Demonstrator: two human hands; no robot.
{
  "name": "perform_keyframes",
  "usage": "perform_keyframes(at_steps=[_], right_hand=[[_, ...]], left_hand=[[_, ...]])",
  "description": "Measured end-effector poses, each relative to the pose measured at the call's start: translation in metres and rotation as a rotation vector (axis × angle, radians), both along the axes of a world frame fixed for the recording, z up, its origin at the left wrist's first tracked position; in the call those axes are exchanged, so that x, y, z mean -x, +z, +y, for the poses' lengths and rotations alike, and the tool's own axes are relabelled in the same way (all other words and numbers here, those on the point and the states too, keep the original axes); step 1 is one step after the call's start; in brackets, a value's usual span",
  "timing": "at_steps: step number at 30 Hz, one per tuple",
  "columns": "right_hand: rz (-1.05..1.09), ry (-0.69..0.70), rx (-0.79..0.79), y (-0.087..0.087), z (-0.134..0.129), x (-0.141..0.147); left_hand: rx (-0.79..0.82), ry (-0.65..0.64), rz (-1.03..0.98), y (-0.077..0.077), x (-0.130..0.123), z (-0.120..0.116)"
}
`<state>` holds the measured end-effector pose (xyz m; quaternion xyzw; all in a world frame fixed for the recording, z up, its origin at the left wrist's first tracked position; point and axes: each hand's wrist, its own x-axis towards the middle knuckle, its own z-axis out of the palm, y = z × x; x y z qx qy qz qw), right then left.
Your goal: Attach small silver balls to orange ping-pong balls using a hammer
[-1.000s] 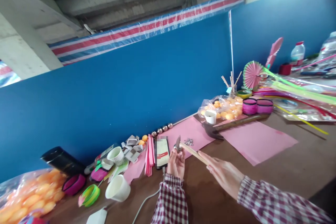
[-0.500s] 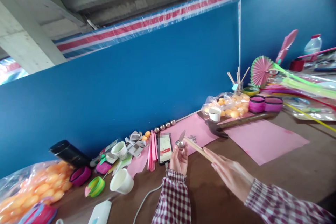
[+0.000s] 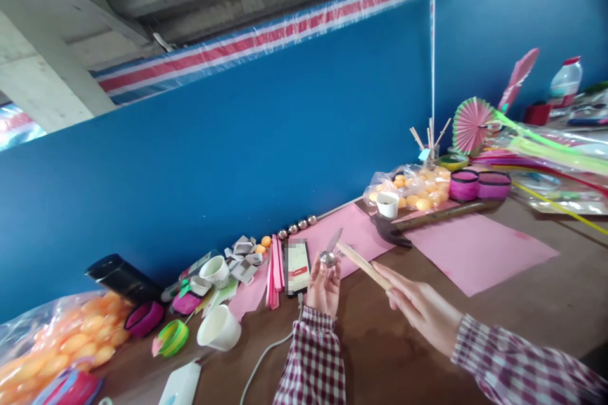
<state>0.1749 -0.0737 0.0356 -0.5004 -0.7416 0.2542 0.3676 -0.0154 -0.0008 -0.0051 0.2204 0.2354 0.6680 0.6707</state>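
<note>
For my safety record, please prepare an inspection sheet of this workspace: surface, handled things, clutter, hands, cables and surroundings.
Surface: brown tabletop, partly covered by pink sheets.
Job's things: metal ball, wooden stick; pointed piece close to both, attachment unclear.
Clutter: hammer, phone, white cups, bags of orange balls.
Hands: left hand holds the metal ball; right hand holds the wooden stick.
Cables: one pale cable at the phone's lower end.
Surroundings: blue partition, striped sheeting above it.
</note>
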Motion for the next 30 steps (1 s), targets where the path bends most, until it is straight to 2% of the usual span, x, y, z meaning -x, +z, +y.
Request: perform_keyframes(at_steps=[12,23,30], right_hand=[[0.078,0.022,0.115,0.0032,-0.0015,-0.0081],[0.058,-0.03,0.04,0.0005,-0.0008,-0.0091],[0.123,-0.036,0.112,0.0026,-0.0013,-0.0081]], left_hand=[[-0.041,-0.011,0.009,-0.0051,0.002,0.002],[-0.063,-0.026,0.005,-0.0005,-0.0005,-0.0008],[-0.017,-0.002,-0.021,-0.007,0.0013,0.002]])
